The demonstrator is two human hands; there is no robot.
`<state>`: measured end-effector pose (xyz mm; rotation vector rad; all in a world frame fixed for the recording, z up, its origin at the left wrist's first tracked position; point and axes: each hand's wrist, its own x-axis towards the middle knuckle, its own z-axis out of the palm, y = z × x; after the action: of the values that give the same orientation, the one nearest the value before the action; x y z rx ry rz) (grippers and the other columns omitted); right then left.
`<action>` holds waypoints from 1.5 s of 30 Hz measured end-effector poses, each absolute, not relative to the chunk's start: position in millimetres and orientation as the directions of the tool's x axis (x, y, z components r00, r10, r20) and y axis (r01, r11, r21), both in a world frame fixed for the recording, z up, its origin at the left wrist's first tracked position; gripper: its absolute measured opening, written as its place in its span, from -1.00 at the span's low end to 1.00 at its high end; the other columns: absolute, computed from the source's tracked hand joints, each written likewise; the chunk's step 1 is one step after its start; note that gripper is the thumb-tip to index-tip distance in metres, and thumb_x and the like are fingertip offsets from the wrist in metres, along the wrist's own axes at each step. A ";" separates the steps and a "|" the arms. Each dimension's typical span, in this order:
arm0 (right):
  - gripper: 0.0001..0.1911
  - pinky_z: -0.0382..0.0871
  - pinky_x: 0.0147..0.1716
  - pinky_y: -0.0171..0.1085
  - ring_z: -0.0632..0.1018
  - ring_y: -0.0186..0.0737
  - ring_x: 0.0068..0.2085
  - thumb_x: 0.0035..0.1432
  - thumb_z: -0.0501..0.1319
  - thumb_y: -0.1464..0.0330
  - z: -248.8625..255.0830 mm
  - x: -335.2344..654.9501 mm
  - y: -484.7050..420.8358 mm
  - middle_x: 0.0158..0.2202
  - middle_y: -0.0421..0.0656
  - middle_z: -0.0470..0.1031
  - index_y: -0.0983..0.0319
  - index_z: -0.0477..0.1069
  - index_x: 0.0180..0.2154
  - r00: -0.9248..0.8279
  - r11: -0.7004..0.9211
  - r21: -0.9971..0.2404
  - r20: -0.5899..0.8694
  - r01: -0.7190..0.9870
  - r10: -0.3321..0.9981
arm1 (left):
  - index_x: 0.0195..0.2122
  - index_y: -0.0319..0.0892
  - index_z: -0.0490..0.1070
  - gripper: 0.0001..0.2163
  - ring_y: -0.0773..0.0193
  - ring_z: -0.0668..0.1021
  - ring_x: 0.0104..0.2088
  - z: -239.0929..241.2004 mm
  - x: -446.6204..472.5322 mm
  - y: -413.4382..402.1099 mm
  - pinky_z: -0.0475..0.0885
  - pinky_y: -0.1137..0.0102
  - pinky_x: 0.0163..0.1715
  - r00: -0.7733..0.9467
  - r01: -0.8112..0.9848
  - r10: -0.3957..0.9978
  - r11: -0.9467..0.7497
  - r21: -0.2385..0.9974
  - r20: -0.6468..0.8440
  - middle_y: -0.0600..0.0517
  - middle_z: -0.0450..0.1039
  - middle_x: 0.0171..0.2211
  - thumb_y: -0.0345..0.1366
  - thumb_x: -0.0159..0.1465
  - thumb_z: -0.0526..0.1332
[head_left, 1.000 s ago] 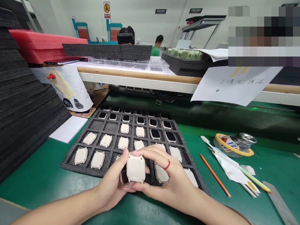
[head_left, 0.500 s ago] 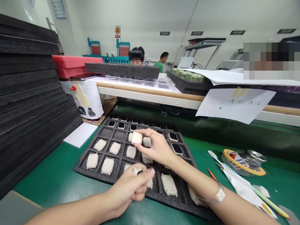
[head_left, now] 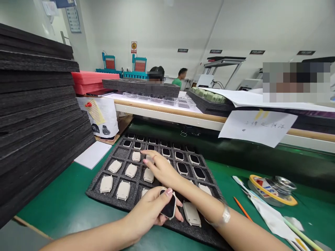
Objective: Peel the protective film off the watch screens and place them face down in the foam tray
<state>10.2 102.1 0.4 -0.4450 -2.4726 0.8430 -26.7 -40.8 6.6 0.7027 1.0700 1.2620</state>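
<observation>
My left hand [head_left: 153, 207] is closed around a smartwatch [head_left: 169, 206], its black screen facing up, just over the near edge of the foam tray [head_left: 98, 191]. My right hand [head_left: 163, 170] reaches across the tray with thumb and forefinger apart and nothing held between them. Just left of those fingertips, a beige watch case [head_left: 136, 156] lies back side up in a compartment. Nearer rows hold more beige cases [head_left: 123, 190] back side up. Farther rows hold watches with dark screens [head_left: 165, 152]. My right forearm hides part of the tray.
Tall stacked black foam trays [head_left: 39, 139] stand at left beside a white pad [head_left: 92, 155]. A shelf [head_left: 170, 113] crosses behind the tray, with hanging paper [head_left: 258, 127]. At right lie a metal-topped jar [head_left: 277, 188], an orange stick [head_left: 243, 208] and a toothbrush [head_left: 239, 183]. Other people sit beyond.
My right hand has let go of a beige case, which now lies in a compartment left of its fingers. The watch in my left hand has turned to show its screen.
</observation>
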 end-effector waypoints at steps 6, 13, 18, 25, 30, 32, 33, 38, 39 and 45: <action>-0.70 0.50 -0.01 -0.12 0.57 -0.10 -0.01 0.34 0.12 0.07 32.7 91.0 73.7 -0.10 -0.08 0.53 0.16 0.40 -0.21 -0.777 0.716 -0.698 0.462 -0.021 0.427 | -0.26 -0.32 0.48 -0.42 0.48 0.23 -0.62 7.8 -25.0 -41.6 -0.06 0.51 -0.61 -0.057 -0.699 0.953 0.175 0.693 -0.297 -0.11 0.50 -0.41 0.20 0.06 0.38; -0.82 0.37 0.15 -0.06 0.48 -0.06 0.14 0.17 0.37 0.35 21.4 113.4 55.1 0.02 -0.07 0.50 0.15 0.37 -0.26 -0.762 0.854 -0.515 0.583 -0.078 0.282 | -0.26 -0.28 0.49 -0.57 0.51 0.33 -0.60 1.9 -28.8 -37.1 0.01 0.65 -0.67 0.079 -0.847 0.952 0.220 0.484 -0.294 -0.04 0.44 -0.43 0.04 0.13 0.43; -0.93 0.45 0.02 -0.13 0.55 -0.13 -0.01 0.24 0.28 0.44 24.0 113.0 58.3 -0.13 -0.09 0.56 0.18 0.41 -0.29 -0.706 0.791 -0.600 0.613 -0.123 0.355 | -0.25 -0.25 0.48 -0.63 0.52 0.29 -0.62 1.6 -27.1 -38.3 0.07 0.66 -0.68 0.095 -0.858 0.963 0.208 0.470 -0.252 0.07 0.34 -0.50 -0.03 0.17 0.43; -0.86 0.41 0.00 -0.16 0.50 -0.11 0.03 0.19 0.35 0.41 22.0 115.4 54.8 0.00 -0.06 0.47 0.19 0.39 -0.30 -0.743 0.831 -0.546 0.600 -0.110 0.296 | -0.25 -0.28 0.52 -0.62 0.51 0.34 -0.58 1.0 -29.0 -36.3 0.15 0.67 -0.66 0.113 -0.865 0.960 0.222 0.451 -0.256 0.01 0.39 -0.45 -0.01 0.19 0.41; -0.92 0.42 -0.05 -0.18 0.54 -0.16 -0.06 0.23 0.28 0.46 19.1 113.0 55.9 -0.06 -0.07 0.52 0.20 0.39 -0.31 -0.700 0.795 -0.595 0.619 -0.121 0.357 | -0.32 -0.30 0.51 -0.64 0.52 0.30 -0.60 -1.4 -27.3 -32.2 0.14 0.66 -0.66 0.096 -0.854 0.972 0.190 0.484 -0.212 0.02 0.37 -0.48 -0.03 0.24 0.37; -0.91 0.45 -0.10 -0.20 0.57 -0.19 -0.12 0.24 0.28 0.44 20.1 112.2 58.8 -0.14 -0.09 0.55 0.21 0.42 -0.34 -0.672 0.732 -0.668 0.603 -0.131 0.430 | -0.34 -0.30 0.51 -0.65 0.52 0.30 -0.61 -1.0 -26.1 -33.0 0.14 0.64 -0.65 0.102 -0.839 0.972 0.199 0.507 -0.212 0.02 0.36 -0.49 -0.03 0.24 0.37; -0.89 0.46 -0.12 -0.22 0.57 -0.21 -0.14 0.24 0.28 0.42 21.0 112.0 60.5 -0.19 -0.11 0.55 0.21 0.43 -0.37 -0.645 0.684 -0.717 0.588 -0.136 0.489 | -0.33 -0.30 0.52 -0.64 0.51 0.30 -0.61 -0.6 -25.6 -33.8 0.14 0.64 -0.65 0.106 -0.828 0.971 0.206 0.521 -0.215 0.00 0.39 -0.48 -0.02 0.24 0.36; -0.81 0.47 -0.43 -0.39 0.54 -0.43 -0.50 0.27 0.30 0.32 25.1 115.2 68.7 -0.36 -0.23 0.53 0.21 0.43 -0.40 -0.424 0.393 -0.864 0.499 -0.315 0.756 | -0.17 -0.34 0.57 -0.52 0.55 0.27 -0.63 1.7 -26.9 -37.3 0.12 0.63 -0.65 0.140 -0.789 0.959 0.258 0.558 -0.247 -0.16 0.51 -0.35 0.08 0.24 0.32; -0.81 0.49 -0.44 -0.41 0.54 -0.45 -0.54 0.28 0.29 0.32 25.4 116.4 69.9 -0.36 -0.25 0.55 0.21 0.42 -0.39 -0.400 0.355 -0.866 0.483 -0.352 0.779 | -0.17 -0.34 0.57 -0.52 0.56 0.26 -0.64 2.0 -27.6 -37.4 0.11 0.63 -0.65 0.142 -0.788 0.959 0.260 0.558 -0.247 -0.16 0.51 -0.35 0.08 0.24 0.32; -0.80 0.56 0.00 -0.29 0.64 -0.26 -0.06 0.22 0.31 0.49 24.3 122.6 74.3 -0.12 -0.18 0.60 0.15 0.49 -0.13 -0.383 0.523 -0.801 0.599 -0.292 0.703 | -0.16 -0.32 0.58 -0.55 0.56 0.27 -0.64 3.0 -30.4 -36.8 0.12 0.63 -0.64 0.131 -0.791 0.963 0.246 0.561 -0.238 -0.14 0.52 -0.35 0.05 0.26 0.30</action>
<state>122.6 74.3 24.3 -0.3549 -1.6421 1.1084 -30.4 -36.8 3.0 0.3325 0.6229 1.3072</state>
